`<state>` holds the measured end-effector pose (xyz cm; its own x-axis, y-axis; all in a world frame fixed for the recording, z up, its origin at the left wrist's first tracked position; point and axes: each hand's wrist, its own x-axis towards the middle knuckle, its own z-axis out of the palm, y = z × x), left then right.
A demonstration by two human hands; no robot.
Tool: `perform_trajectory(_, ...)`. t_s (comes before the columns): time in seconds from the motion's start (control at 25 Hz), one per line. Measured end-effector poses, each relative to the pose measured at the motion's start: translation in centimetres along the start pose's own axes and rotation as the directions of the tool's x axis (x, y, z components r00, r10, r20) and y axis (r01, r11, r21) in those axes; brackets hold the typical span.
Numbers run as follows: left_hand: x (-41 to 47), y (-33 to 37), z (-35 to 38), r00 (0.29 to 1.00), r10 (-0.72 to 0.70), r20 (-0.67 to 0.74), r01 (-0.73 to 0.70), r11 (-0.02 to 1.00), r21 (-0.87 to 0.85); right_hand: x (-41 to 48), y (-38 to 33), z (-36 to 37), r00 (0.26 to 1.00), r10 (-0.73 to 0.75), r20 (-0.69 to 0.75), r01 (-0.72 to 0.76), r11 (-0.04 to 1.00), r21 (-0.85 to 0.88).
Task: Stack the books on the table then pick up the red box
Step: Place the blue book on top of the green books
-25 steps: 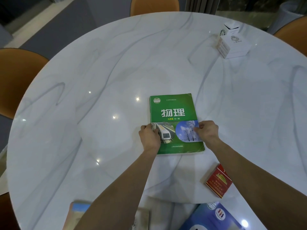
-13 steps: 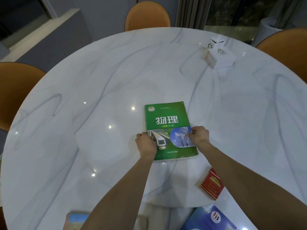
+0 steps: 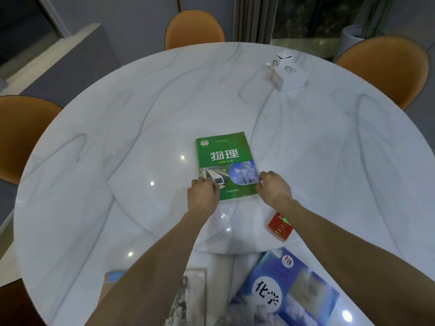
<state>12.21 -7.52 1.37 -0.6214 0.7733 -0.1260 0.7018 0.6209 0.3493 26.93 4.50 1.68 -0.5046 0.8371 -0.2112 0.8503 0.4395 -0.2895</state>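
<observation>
A green book (image 3: 223, 156) lies flat near the middle of the round white marble table (image 3: 117, 137). My left hand (image 3: 203, 196) grips its near left corner and my right hand (image 3: 273, 189) touches its near right edge with curled fingers. The small red box (image 3: 280, 227) lies on the table just below my right wrist, partly hidden by the forearm. A blue book (image 3: 289, 288) lies at the near edge on the right. A greyish book (image 3: 188, 300) lies at the near edge, partly hidden by my left forearm.
Two white boxes (image 3: 288, 75) stand at the far right of the table. Orange chairs stand around it: one at the back (image 3: 194, 29), one at the right (image 3: 386, 67), one at the left (image 3: 21, 132).
The camera has tilted up, so the whole scene sits lower in view. Both hands stay at the green book's near corners; the right hand's fingers now sit more at the edge.
</observation>
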Motion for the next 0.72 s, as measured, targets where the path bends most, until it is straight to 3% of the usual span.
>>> perform_trajectory(0.24, -4.9, 2.5, 0.3, 0.987, 0.155, 0.033, -0.157, 0.985, 0.065, -5.6, 1.8, -0.6, 0.995, -0.099, -0.001, 0.098, 0.991, -0.085)
perform_trajectory(0.52, -11.9, 3.6, 2.0, 0.992, 0.115, 0.044, -0.117, 0.992, 0.039, -11.2, 5.8, -0.9, 0.986, -0.167, 0.020, 0.168, 0.968, -0.187)
perform_trajectory(0.72, -17.0, 2.7, 4.5, 0.993, 0.064, 0.100, -0.069, 0.997, 0.047, -15.2, 8.6, 1.1, 0.986, -0.158, 0.055, 0.165, 0.974, -0.157)
